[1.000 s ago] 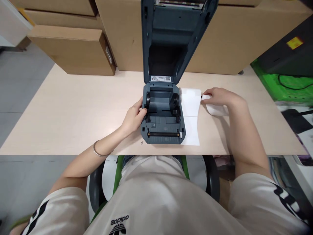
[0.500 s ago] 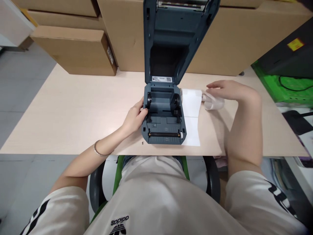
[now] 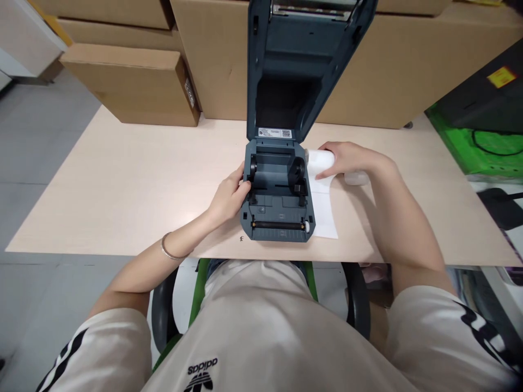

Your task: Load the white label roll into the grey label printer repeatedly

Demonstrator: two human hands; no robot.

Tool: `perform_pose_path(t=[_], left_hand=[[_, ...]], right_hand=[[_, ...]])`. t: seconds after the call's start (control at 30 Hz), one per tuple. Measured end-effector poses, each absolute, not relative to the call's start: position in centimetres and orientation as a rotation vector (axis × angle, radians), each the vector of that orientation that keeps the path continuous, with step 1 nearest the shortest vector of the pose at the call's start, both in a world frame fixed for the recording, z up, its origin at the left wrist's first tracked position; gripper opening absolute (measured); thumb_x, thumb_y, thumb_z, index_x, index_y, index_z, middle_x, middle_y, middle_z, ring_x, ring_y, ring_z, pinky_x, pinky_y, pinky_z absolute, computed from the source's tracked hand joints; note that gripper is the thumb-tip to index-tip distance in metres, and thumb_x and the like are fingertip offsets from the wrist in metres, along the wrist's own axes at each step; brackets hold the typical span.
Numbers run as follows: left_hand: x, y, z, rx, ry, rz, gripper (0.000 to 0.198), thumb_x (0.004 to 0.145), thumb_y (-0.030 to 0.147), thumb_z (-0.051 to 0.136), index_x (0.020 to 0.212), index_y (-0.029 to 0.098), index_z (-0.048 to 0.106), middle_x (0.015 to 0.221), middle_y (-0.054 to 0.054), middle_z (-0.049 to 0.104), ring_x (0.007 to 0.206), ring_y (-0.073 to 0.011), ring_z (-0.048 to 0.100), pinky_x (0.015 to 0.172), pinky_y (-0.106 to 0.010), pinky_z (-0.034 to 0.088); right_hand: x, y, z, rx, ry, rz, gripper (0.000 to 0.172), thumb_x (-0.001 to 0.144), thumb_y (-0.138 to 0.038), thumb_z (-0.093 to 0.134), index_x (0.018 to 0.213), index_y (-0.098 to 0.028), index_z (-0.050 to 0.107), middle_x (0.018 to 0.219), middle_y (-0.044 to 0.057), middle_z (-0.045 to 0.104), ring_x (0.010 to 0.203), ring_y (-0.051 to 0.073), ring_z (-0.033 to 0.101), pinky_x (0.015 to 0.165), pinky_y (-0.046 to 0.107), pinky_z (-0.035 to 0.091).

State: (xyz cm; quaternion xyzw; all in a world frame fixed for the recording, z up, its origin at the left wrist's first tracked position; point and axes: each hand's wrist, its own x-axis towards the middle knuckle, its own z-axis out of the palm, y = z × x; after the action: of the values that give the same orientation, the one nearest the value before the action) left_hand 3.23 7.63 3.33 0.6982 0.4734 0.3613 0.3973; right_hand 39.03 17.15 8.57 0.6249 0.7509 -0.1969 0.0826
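A dark blue-grey label printer [image 3: 280, 204] stands on the table with its lid [image 3: 292, 71] raised and its inner compartment bare. Against the printer's left side is my left hand [image 3: 229, 196], its fingers wrapped round the edge. To the right of the printer, my right hand [image 3: 341, 158] grips the end of a white paper roll [image 3: 321, 159], thumb in front and fingers behind. From the roll a strip of white labels [image 3: 324, 212] runs toward the table's front edge. A crumpled translucent wrapper [image 3: 356, 178] lies beside my right hand, partly hidden by it.
Cardboard boxes [image 3: 131, 87] line the back of the wooden table [image 3: 143, 179]. At the right are a green crate [image 3: 482, 152] and a black box with a yellow label [image 3: 502, 77]. A tiny dark bit [image 3: 241, 238] lies left of the printer's front.
My right hand has moved left from above the wrapper and taken hold of the paper roll. My left hand stays on the printer. The whole view has shifted slightly.
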Motion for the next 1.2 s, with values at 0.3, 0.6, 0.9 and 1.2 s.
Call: perform_pose_path(t=[0.3,0.6,0.9,1.2], left_hand=[[3.4,7.6,3.4,1.770,1.203,0.926,0.064,0.094,0.030,0.045,0.155,0.017,0.061,0.139,-0.011,0.078,0.128,-0.0333,0.068,0.112,-0.048,0.052],[3.3,7.7,3.2,1.780,1.196,0.923,0.064,0.094,0.030,0.045,0.155,0.018,0.060,0.143,-0.011,0.076,0.127,-0.0328,0.069,0.112,-0.048,0.053],[3.5,7.6,3.6,1.758,1.217,0.911,0.065,0.093,0.029,0.045,0.155,0.017,0.060,0.138,-0.011,0.078,0.120,-0.0325,0.071,0.106,-0.045,0.054],[3.5,7.5,3.6,1.746,1.225,0.909,0.065,0.094,0.031,0.046,0.156,0.018,0.060,0.139,-0.011,0.078,0.120,-0.0324,0.070,0.103,-0.045,0.054]], right_hand=[[42.1,12.7,16.3,1.948,2.264,-0.586,0.078,0.058,-0.082,0.084,0.115,-0.032,0.068,0.124,0.010,0.077,0.108,0.040,0.071,0.092,0.055,0.057],[38.7,12.9,20.6,1.374,2.389,-1.152,0.080,0.047,-0.074,0.090,0.109,-0.026,0.073,0.098,0.003,0.078,0.083,0.021,0.070,0.070,0.032,0.056],[28.1,14.4,15.7,1.531,2.537,-0.593,0.072,0.064,-0.075,0.080,0.114,-0.025,0.068,0.111,0.008,0.074,0.106,0.033,0.070,0.084,0.038,0.051],[27.6,15.4,13.1,1.437,2.588,-0.374,0.071,0.069,-0.078,0.077,0.115,-0.024,0.074,0.105,0.009,0.077,0.101,0.034,0.067,0.088,0.042,0.048]])
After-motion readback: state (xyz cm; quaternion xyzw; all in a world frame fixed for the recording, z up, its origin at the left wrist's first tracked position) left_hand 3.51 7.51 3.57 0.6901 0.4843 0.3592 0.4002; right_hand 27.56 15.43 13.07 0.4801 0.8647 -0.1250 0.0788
